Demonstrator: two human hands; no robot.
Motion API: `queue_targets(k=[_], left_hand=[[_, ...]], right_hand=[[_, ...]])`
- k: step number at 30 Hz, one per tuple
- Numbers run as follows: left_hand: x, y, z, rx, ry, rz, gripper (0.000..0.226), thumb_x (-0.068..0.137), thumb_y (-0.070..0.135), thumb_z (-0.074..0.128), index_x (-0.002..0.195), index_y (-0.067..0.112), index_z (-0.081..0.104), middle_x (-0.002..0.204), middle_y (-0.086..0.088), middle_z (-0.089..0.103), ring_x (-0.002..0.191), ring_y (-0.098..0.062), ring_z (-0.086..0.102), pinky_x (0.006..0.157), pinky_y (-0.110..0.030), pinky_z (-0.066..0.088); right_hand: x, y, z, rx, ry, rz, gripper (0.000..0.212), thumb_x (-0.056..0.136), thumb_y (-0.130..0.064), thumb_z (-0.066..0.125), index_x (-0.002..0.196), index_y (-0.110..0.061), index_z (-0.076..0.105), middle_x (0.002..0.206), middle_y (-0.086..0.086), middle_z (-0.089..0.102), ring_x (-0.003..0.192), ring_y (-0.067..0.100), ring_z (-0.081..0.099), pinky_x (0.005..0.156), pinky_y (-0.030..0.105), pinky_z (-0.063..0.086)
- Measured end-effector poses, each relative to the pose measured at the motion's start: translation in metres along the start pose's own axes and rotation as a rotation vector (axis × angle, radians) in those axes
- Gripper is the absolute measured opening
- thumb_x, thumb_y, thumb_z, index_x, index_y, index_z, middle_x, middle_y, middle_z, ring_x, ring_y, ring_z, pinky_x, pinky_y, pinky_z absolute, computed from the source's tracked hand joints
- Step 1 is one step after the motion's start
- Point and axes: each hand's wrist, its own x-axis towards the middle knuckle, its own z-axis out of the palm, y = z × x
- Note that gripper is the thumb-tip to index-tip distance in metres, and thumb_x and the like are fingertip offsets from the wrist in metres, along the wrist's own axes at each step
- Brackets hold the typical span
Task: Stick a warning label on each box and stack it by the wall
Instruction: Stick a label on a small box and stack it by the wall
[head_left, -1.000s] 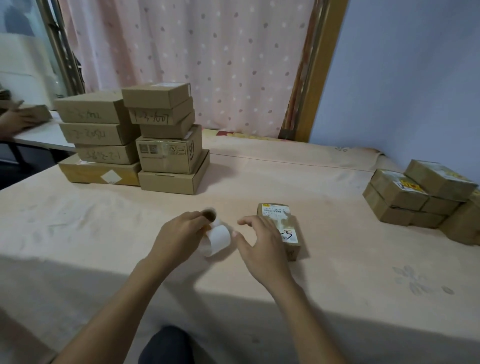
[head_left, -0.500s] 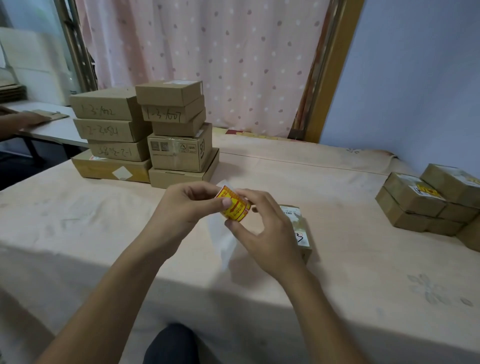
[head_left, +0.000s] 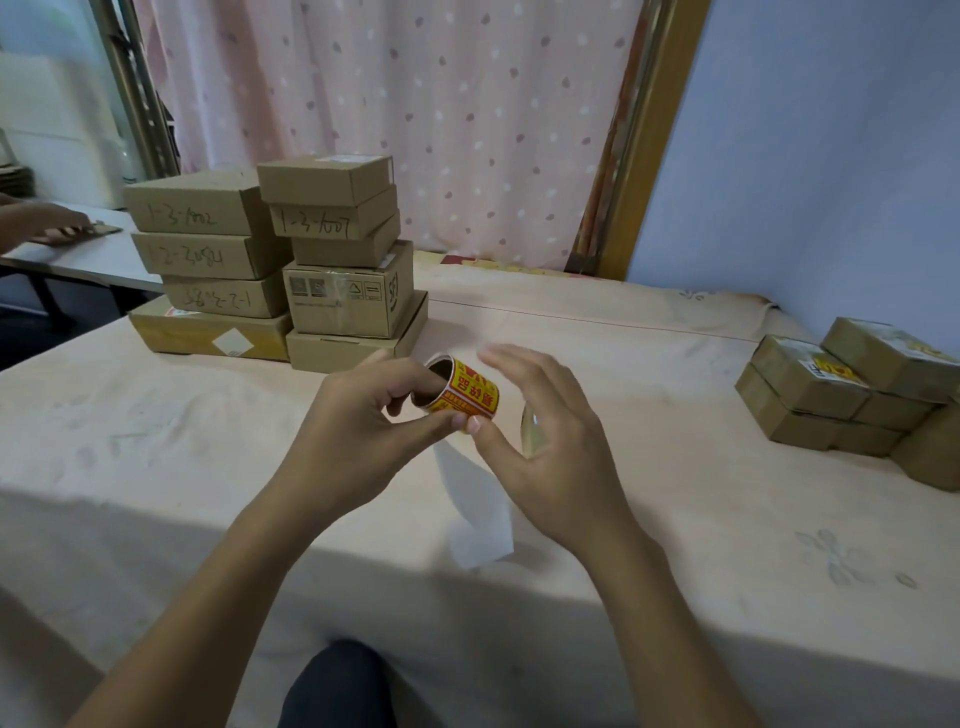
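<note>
My left hand (head_left: 358, 421) grips a roll of yellow-and-red warning labels (head_left: 470, 389) above the middle of the table. A white backing strip (head_left: 478, 504) hangs down from the roll. My right hand (head_left: 550, 457) is beside the roll, its thumb touching the roll's lower edge and its fingers spread and raised. Only a sliver of the small brown box (head_left: 530, 434) on the table shows behind my right hand. Labelled boxes (head_left: 831, 395) are piled at the right by the blue wall (head_left: 805, 156).
Two stacks of brown cardboard boxes (head_left: 208, 254) (head_left: 343, 260) stand at the back left of the cloth-covered table (head_left: 156, 441). Another person's hand (head_left: 36, 223) rests on a white table at the far left. A pink curtain hangs behind.
Both hands lifted the label roll off the table and turned it so the printed labels face me. My right fingers have now come off the roll, and the backing strip hangs longer.
</note>
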Motion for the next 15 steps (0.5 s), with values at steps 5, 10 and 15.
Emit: queue_targets(k=[5, 10, 15], left_hand=[[0.0, 0.0044, 0.0016, 0.102, 0.035, 0.131, 0.015, 0.083, 0.034, 0.076, 0.095, 0.027, 0.072, 0.078, 0.029, 0.055, 0.075, -0.01, 0.048, 0.06, -0.014, 0.035], [-0.0001, 0.005, 0.0045, 0.167, 0.078, 0.196, 0.02, 0.085, 0.033, 0.073, 0.092, 0.015, 0.074, 0.081, 0.027, 0.052, 0.076, -0.006, 0.045, 0.062, -0.012, 0.032], [-0.0011, 0.0028, 0.0067, 0.189, 0.093, 0.208, 0.017, 0.085, 0.026, 0.075, 0.088, 0.01, 0.073, 0.078, 0.013, 0.057, 0.075, -0.011, 0.045, 0.064, -0.014, 0.032]], right_hand=[[-0.0009, -0.0041, 0.0014, 0.049, 0.045, -0.02, 0.035, 0.093, -0.045, 0.061, 0.124, -0.028, 0.063, 0.117, -0.019, 0.059, 0.11, 0.003, 0.054, 0.091, 0.027, 0.05], [0.0027, -0.0065, 0.0068, 0.004, 0.185, -0.141, 0.027, 0.091, -0.036, 0.071, 0.11, -0.017, 0.071, 0.107, -0.008, 0.07, 0.101, 0.012, 0.058, 0.086, 0.035, 0.05], [0.0034, -0.0029, 0.0073, -0.011, 0.254, -0.213, 0.019, 0.092, -0.029, 0.071, 0.103, -0.015, 0.076, 0.103, -0.006, 0.075, 0.097, 0.017, 0.062, 0.081, 0.041, 0.052]])
